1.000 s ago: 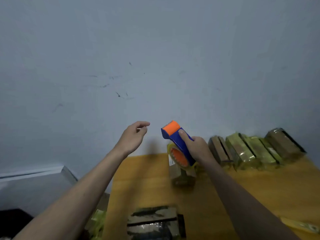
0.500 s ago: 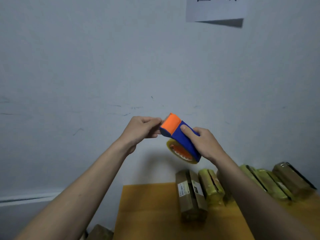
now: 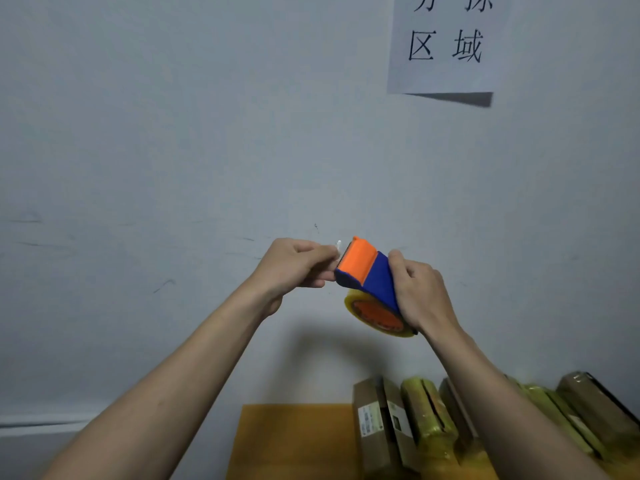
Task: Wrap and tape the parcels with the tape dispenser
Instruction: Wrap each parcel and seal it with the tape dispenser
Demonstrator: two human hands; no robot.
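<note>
Whereas a second ago the left hand (image 3: 294,266) hung apart, its grip is now pinched on the tape end at the tape dispenser (image 3: 372,287), gripped by the right hand (image 3: 420,292) above the parcels (image 3: 426,420) on the tabletop (image 3: 294,441); taping is judged imminent.

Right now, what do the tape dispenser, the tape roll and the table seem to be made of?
The tape dispenser looks like hard matte plastic: flat orange and blue faces with moulded edges. The tape roll seems glossy clear plastic film, yellowish, on an orange core. The table looks like smooth wood or laminate, ochre; no grain shows, so I cannot tell which.
</note>
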